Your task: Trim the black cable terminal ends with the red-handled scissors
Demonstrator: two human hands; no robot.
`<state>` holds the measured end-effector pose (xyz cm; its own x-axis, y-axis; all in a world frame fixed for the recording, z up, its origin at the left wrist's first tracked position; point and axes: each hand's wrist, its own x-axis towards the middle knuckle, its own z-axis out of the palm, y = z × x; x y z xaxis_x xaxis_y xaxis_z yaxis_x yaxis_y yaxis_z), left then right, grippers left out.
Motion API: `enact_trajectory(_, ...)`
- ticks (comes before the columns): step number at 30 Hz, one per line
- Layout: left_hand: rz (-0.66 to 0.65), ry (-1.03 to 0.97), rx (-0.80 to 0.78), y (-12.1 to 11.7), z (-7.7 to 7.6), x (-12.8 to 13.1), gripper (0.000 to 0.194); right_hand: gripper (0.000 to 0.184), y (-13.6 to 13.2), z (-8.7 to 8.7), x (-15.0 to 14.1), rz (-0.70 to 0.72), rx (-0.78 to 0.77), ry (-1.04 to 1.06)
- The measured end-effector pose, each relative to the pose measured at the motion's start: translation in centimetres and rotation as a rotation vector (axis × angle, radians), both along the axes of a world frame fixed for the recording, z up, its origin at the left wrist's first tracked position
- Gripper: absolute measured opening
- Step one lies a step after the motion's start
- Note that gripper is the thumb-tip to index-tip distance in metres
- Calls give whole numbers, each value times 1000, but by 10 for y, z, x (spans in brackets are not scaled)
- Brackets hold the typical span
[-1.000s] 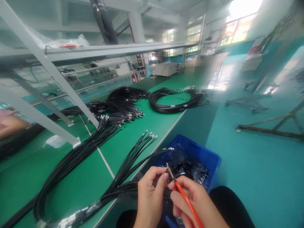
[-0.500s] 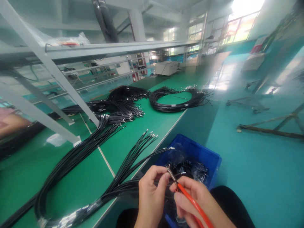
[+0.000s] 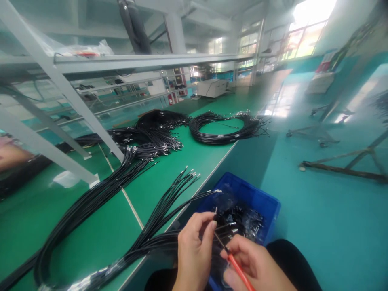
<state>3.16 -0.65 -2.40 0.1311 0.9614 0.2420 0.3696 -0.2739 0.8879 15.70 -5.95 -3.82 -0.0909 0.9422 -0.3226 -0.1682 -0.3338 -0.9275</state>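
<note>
My left hand pinches the end of a black cable between thumb and fingers, its small silver tip pointing up. In my right hand are red-handled pliers. Their slim metal jaws reach up beside my left thumb, below the cable tip; I cannot tell whether they touch the cable. A bundle of black cables, wrapped with clear film, curves across the green table to my left hand. Several loose ends of it, with silver tips, fan out over the table edge.
Below my hands a blue bin holds clear bags and small dark parts. A coiled cable bundle and more cable piles lie farther along the green table. White shelf posts rise at left. Another person's arm shows at far left.
The pliers have moved down and right from the cable tip, which now shows bare above my left fingers. My right hand has lowered slightly; my left hand keeps its pinch.
</note>
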Motion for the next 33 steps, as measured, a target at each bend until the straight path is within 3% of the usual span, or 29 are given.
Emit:
enact_trajectory(6, -32, 107, 49, -1, 5, -1, 10, 32, 4, 3, 4, -428, 141, 15)
enact_trajectory(9, -55, 196, 88, -5, 7, -1, 8, 33, 11, 9, 1, -547, 198, 15)
enact_trajectory(18, -82, 405, 254, -12, 5, 1, 14, 34, 17, 16, -5, -546, 203, 175)
enact_trajectory(22, -50, 444, 294, -13, 0, 2, 14, 34, 20, 15, -8, -566, 191, 126)
enact_trajectory(29, -99, 258, 45, -7, 5, -6, 12, 34, 18, 11, -9, -526, 226, 83)
enact_trajectory(31, -107, 167, -32, -3, 9, -10, 11, 36, 16, 7, 2, -432, 232, 83)
enact_trajectory(33, -116, 83, -85, 1, 12, -13, 10, 35, 14, 5, 17, -239, 216, 151)
